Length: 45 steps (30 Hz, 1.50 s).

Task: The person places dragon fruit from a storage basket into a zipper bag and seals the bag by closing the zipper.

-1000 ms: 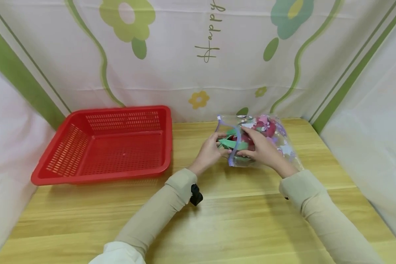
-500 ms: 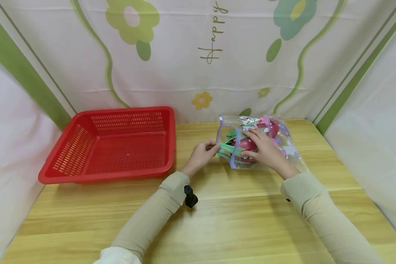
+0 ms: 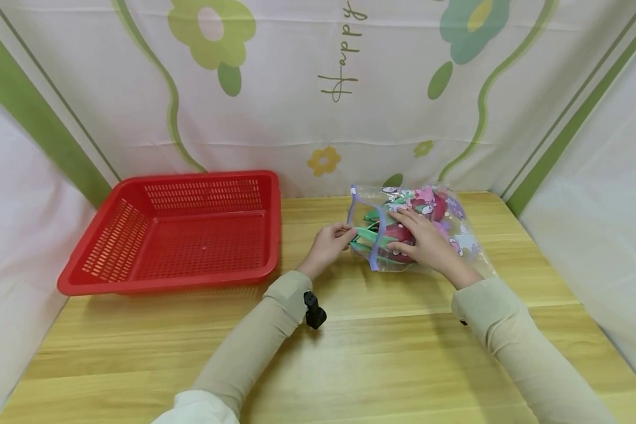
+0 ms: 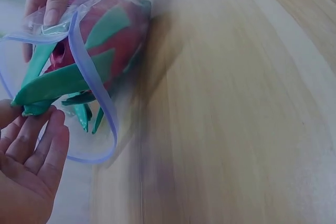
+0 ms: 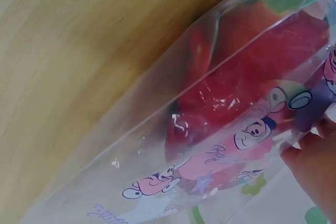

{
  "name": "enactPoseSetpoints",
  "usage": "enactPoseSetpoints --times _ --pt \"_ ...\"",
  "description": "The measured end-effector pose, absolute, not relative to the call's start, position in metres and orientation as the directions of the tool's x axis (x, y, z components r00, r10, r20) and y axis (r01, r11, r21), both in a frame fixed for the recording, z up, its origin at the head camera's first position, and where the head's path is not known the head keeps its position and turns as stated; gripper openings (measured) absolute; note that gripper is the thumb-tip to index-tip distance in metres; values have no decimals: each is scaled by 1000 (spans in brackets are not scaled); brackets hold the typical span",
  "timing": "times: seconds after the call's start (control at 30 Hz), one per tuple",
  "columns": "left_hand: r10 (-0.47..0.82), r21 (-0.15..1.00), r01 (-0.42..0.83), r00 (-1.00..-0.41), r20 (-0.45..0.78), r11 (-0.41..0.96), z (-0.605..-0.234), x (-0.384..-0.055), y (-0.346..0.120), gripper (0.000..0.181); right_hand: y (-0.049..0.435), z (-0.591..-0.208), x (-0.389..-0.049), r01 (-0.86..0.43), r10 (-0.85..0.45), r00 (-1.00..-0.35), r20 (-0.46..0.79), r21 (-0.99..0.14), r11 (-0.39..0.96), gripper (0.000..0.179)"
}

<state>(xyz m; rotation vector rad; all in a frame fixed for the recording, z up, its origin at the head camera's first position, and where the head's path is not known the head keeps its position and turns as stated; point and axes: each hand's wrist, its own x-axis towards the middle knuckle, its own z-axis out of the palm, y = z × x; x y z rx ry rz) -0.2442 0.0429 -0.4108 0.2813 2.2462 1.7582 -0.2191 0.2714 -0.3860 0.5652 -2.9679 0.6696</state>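
A wooden table (image 3: 350, 353) fills the scene, seen from above by a person seated at it, with a pale curtain (image 3: 297, 76) printed with green flowers hanging behind and at both sides. On the far left of the table sits a shallow red basket (image 3: 111, 282) with perforated walls, and nothing shows inside it. Well to its right, near the back edge of the table, lies a clear zip bag (image 3: 458, 235) printed with pink cartoon figures, its purple-edged mouth turned toward the basket. Inside the bag is a red dragon fruit (image 3: 400, 232) with long green scales; some of the green tips poke out through the open mouth. Both arms wear beige sleeves, and a small black camera mount (image 3: 314, 310) is strapped under the left wrist.

The right hand (image 3: 426, 241) lies on top of the bag with its fingers spread and pressing down on the plastic over the fruit. The left hand (image 3: 325, 247) is at the mouth of the bag; in the left wrist view its fingers (image 4: 39, 140) look loosely extended, their tips touching a green scale, though whether the thumb pinches it is hard to tell because that view is blurred.
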Motion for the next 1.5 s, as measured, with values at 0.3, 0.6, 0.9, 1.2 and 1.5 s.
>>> enactPoseSetpoints --times 0.3,0.6,0.9,1.2,1.5 --pt "324 958 -42 -936 -136 283 -416 -242 56 31 269 -386 -218 -326 -289 -945 150 -468 821 83" --pt "352 946 -14 -926 -134 323 -417 -243 54 36 256 -392 -205 -424 -337 -896 291 -328 844 87" --pt "363 937 -3 -921 -138 348 -416 -247 47 36 239 -407 -189 -451 -435 -885 163 -79 889 135" --pt "351 939 -66 -917 -190 337 -416 -247 46 37 238 -416 -187 -398 -402 -897 181 63 915 105" --pt "325 946 -116 -921 -217 304 -416 -247 43 35 244 -418 -190 -409 -420 -883 207 98 907 68"
